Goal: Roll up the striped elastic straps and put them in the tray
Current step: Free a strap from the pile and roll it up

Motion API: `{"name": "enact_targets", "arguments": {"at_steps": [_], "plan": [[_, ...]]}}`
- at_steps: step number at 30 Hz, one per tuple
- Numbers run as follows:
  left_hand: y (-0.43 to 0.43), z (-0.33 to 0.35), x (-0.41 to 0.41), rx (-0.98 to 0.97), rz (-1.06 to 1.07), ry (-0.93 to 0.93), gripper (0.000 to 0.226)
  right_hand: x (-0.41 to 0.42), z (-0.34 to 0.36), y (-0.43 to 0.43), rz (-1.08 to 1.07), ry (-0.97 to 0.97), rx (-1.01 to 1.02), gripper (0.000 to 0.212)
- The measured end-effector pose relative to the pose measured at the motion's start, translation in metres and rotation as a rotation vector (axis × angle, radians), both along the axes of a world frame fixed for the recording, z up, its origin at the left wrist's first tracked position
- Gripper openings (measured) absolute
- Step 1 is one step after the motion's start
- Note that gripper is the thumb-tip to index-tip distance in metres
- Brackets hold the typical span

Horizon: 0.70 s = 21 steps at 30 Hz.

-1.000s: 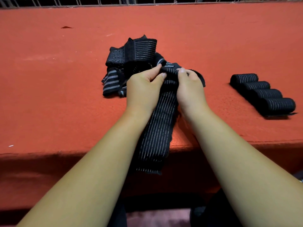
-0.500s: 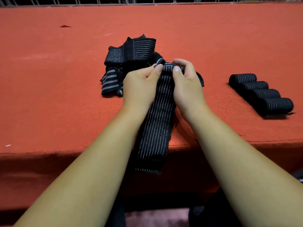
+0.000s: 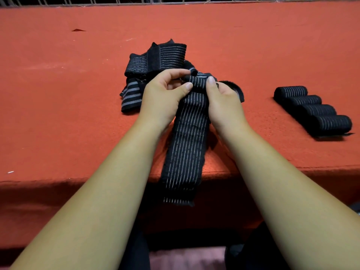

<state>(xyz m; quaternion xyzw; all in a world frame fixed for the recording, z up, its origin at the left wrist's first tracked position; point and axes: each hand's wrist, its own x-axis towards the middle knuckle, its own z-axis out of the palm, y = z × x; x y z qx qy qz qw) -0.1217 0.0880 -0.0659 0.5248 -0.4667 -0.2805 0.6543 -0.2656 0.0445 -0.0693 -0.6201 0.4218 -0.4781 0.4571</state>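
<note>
Four finished rolls (image 3: 313, 112) in row at right of red table (image 3: 58, 94), well apart from hands. One strap (image 3: 187, 145) in work: far end, flat half a second ago, now turned into small tight coil (image 3: 196, 82). Grip: left hand (image 3: 161, 98) and right hand (image 3: 224, 100) both pinch coil, thumbs on near side. Tail hangs over near edge. Waiting: loose pile (image 3: 155, 59), far left. No tray in view. Judgement: rolling just begun.

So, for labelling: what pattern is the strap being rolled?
The strap is black with thin pale stripes; head view.

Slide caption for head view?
Left hand and right hand roll a black white-striped elastic strap on a red table; four finished rolls lie right.
</note>
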Motion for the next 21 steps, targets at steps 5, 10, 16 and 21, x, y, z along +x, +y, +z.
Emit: {"name": "enact_targets", "arguments": {"at_steps": [5, 10, 16, 21], "plan": [[0.0017, 0.0017, -0.0016, 0.107, -0.010, 0.020, 0.009, -0.0017, -0.0026, 0.0014, -0.023, -0.078, -0.093, 0.013], [-0.0005, 0.0001, 0.0019, 0.144, -0.002, 0.011, 0.044, -0.0013, -0.0043, 0.0053, 0.060, -0.087, -0.107, 0.024], [-0.0033, -0.0001, 0.0028, 0.078, 0.042, 0.026, 0.016, 0.0018, -0.0030, 0.0042, 0.030, -0.040, -0.046, 0.026], [-0.0028, -0.0007, 0.0022, 0.041, 0.078, -0.034, 0.028, 0.0031, -0.0031, 0.0003, 0.036, 0.086, 0.036, 0.059]]}}
